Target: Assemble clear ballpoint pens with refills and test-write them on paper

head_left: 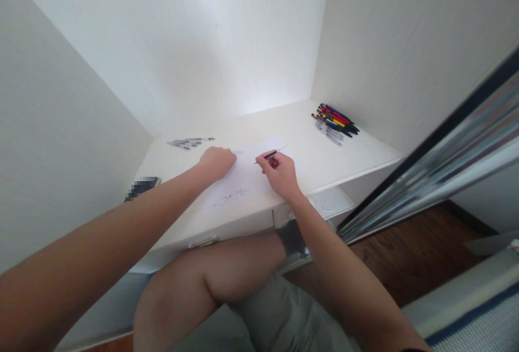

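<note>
A sheet of white paper lies on the white desk, with small dark and reddish marks near its front edge and faint grey marks by my left knuckles. My left hand rests at the paper's left side, fingers curled under; anything inside them is hidden. In my right hand, a slim dark pen is pinched between thumb and fingers. Its thin tip points left, over the paper. Whether that tip touches the sheet I cannot tell.
Several clear pens lie at the desk's back left. By the right wall is a pile of coloured pens beside several clear ones. A dark, partly blurred object sits at the left edge. An open shelf shows below the desk top.
</note>
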`<state>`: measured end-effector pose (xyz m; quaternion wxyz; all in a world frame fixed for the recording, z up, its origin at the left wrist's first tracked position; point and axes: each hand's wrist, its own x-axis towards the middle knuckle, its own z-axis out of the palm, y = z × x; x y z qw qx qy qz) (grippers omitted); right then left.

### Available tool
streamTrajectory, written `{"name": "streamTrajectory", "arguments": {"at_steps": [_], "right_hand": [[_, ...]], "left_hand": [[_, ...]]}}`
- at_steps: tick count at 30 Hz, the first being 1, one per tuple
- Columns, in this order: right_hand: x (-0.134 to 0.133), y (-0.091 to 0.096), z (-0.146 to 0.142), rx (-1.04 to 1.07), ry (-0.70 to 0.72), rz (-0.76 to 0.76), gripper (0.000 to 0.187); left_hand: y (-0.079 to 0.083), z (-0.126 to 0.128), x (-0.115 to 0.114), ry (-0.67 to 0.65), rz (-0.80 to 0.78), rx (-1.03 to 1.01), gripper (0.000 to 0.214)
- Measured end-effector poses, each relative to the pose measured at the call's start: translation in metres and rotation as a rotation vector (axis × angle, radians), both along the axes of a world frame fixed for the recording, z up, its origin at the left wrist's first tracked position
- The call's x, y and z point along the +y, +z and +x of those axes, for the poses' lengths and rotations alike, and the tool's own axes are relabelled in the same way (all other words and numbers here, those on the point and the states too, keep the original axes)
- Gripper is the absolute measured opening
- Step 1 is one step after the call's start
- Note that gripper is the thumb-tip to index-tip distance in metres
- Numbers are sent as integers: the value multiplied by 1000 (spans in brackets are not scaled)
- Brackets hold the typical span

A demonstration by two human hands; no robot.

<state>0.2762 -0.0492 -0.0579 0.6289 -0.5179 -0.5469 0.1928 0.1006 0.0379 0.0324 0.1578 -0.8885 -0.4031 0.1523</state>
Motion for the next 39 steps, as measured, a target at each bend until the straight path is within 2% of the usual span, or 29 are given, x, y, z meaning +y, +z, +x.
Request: {"name": "streamTrajectory", "arguments": {"at_steps": [2,3,5,7,9,11,13,16,18,25,34,39], "right_hand": [[1,-1,0,51,11,-14,24],[2,-1,0,88,15,-22,24],[2,0,1,174,20,-32,24],[3,2,2,273,22,-30,24],[3,5,3,382,30,-28,25],[2,8,3,474,62,-33,28],[1,10,3,529,109,-35,30],[0,12,2,572,187,-33,35],[-1,11,1,593,229,-40,38],[-1,9,1,572,303,-53,37],[-1,11,0,498,275,-91,35],[-1,10,0,532,261,-74,32]], "left_hand": [[4,0,0,-20,18,-76,33],[5,2,-1,-22,10,-190,29],[5,6,-9,27,-99,-604,20],[-2,13,-24,168,-366,-1166,12],[-12,19,-43,341,-641,-1655,20],[-24,22,-62,449,-834,-1950,26],[-34,23,-76,487,-933,-2099,27],[-43,23,-86,477,-1002,-2170,27],[-47,22,-88,463,-994,-2178,25],[-49,20,-91,437,-935,-2116,13],[-59,24,-84,507,-988,-2104,15],[-56,23,-85,483,-954,-2085,20]]}}
